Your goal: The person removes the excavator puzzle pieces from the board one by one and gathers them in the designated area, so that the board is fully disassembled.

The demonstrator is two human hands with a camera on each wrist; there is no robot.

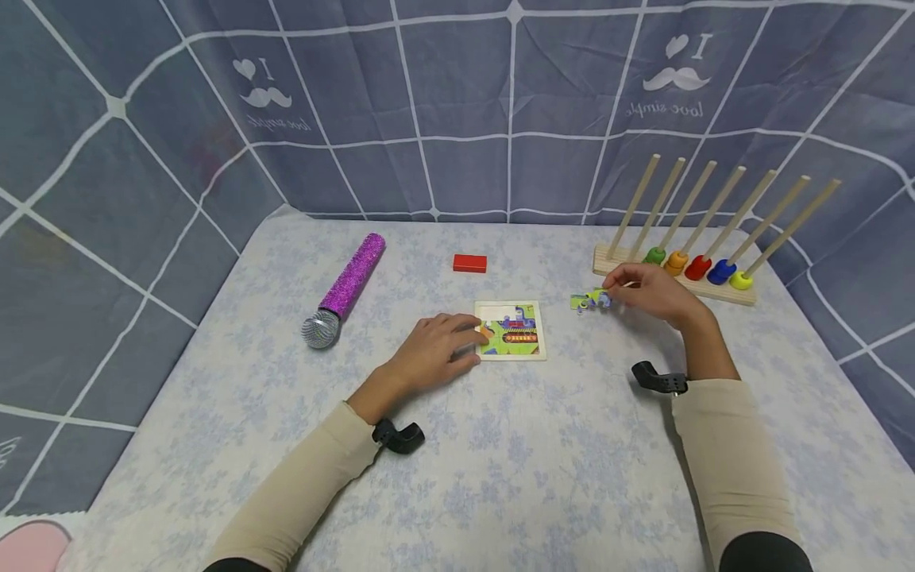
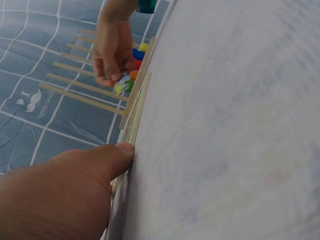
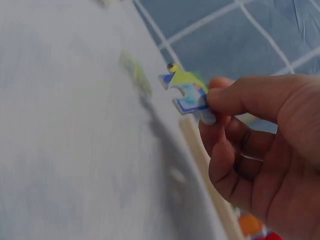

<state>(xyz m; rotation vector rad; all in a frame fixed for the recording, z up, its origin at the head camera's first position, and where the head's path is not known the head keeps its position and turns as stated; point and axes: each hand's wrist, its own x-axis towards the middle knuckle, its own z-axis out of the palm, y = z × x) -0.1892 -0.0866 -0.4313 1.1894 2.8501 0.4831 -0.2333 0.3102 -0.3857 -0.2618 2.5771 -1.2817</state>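
Note:
My left hand (image 1: 436, 349) rests at the left side of a small square jigsaw puzzle tray (image 1: 510, 357), fingertips over its edge and fingers fairly straight. Seen from the left wrist, the thumb (image 2: 117, 155) lies along the tray's rim. Several pieces with a green and purple picture fill much of the tray, while bare board shows at its upper left. To the right, my right hand (image 1: 646, 292) pinches a puzzle piece (image 3: 190, 92) between thumb and fingers, raised above the table. Beside it a green puzzle piece (image 1: 578, 303) lies on the tablecloth, blurred in the right wrist view.
Behind the right hand stands a wooden peg rack (image 1: 722, 292) with tall rods and coloured beads. A red block (image 1: 469, 263) lies beyond the tray. At the left is a glittery purple microphone (image 1: 350, 282). A grey checked curtain (image 1: 457, 103) borders the table's back.

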